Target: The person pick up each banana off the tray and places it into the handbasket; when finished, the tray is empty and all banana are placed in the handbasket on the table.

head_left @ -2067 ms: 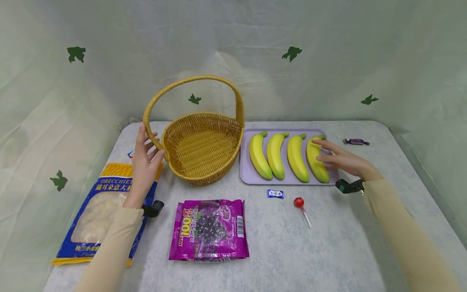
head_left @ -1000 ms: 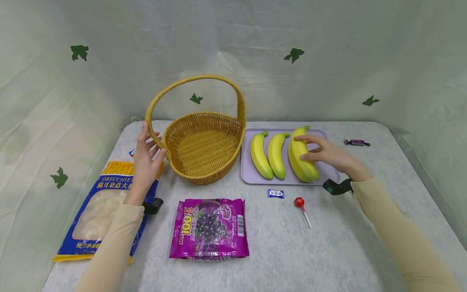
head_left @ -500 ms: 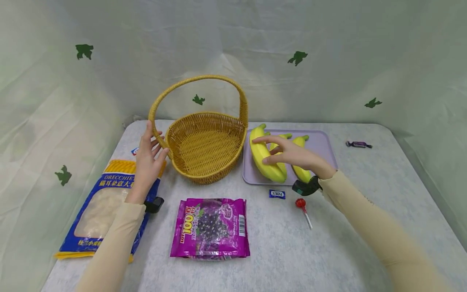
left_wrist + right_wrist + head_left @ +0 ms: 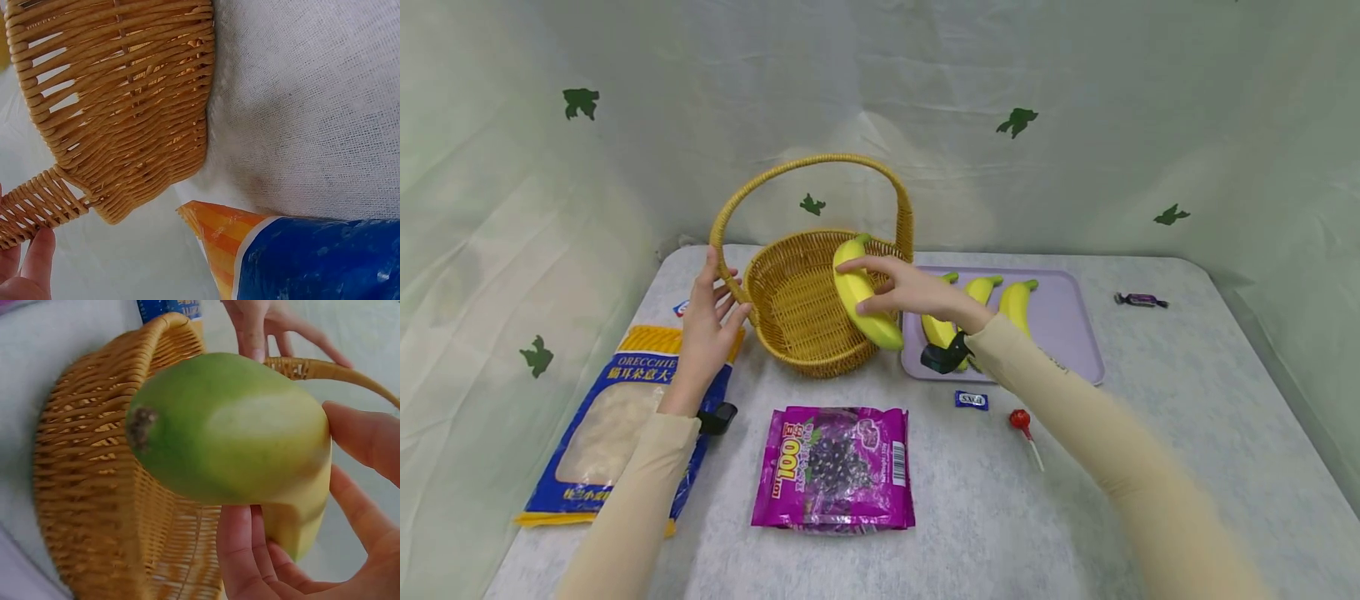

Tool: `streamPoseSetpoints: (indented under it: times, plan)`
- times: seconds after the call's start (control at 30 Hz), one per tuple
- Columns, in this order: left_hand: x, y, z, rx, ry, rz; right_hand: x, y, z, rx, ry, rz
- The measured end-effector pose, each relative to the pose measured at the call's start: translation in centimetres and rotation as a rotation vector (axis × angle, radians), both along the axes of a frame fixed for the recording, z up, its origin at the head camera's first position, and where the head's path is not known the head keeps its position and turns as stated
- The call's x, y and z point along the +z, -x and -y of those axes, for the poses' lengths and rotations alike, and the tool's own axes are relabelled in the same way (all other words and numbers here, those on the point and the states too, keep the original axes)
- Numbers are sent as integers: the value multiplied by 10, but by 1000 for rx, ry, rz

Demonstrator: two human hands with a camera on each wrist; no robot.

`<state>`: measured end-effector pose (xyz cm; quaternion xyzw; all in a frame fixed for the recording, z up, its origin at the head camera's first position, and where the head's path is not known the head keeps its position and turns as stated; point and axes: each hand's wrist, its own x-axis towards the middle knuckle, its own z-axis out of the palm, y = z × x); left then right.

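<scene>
Banana [image 4: 865, 293] position: held in the air over the right half of the wicker basket [image 4: 808, 329], above its rim, stem end up and tilted toward the far side. All locations below are given relative to the basket, from left to right.

1. Left of the basket: an orecchiette pasta bag [image 4: 613, 425] in blue and orange lies flat on the white table cover [image 4: 1150, 400]. In the left wrist view its orange corner lies just beside the basket wall; contact cannot be confirmed.
2. At the basket's left side: the left hand [image 4: 707, 333] rests where the handle meets the rim. Its fingers are straight and spread against the weave. No object is in its grasp.
3. In front of the basket: a purple grape-candy bag [image 4: 833, 468] lies flat, near but apart.
4. Over the basket: the right hand [image 4: 917, 293] grips the banana, thumb on one side and fingers curled round the other, as the right wrist view confirms.
5. Right of the basket: a lilac tray [image 4: 1063, 321] sits just beside it and carries three bananas [image 4: 1017, 307], partly hidden by the right forearm.
6. In front of the tray: a small blue candy [image 4: 972, 400] and a red lollipop [image 4: 1019, 422].
7. Far right: a purple wrapped candy [image 4: 1139, 299], well apart.
</scene>
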<state>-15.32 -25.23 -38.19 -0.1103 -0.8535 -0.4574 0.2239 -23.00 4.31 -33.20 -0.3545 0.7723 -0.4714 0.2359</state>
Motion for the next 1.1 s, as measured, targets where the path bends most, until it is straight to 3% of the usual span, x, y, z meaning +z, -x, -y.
streamPoseSetpoints:
  times: [0.1,0.23,0.53,0.73,0.97,1.1]
  plan:
    - [-8,5,6,8,1,6,-2,8,20,1,-3,-19]
    - [-9,6,6,13,7,-1,-8,14,43,-20,-35,-16]
    - [-10,6,5,23,0,10,-23,19,84,-32,-126,94]
    - [-6,4,2,21,-8,6,-34,17,105,-35,-176,100]
    - [15,-10,-13,10,-15,2,-47,12,122,-38,-236,95]
    - [5,-3,-6,23,-11,13,-51,11,125,-35,-261,122]
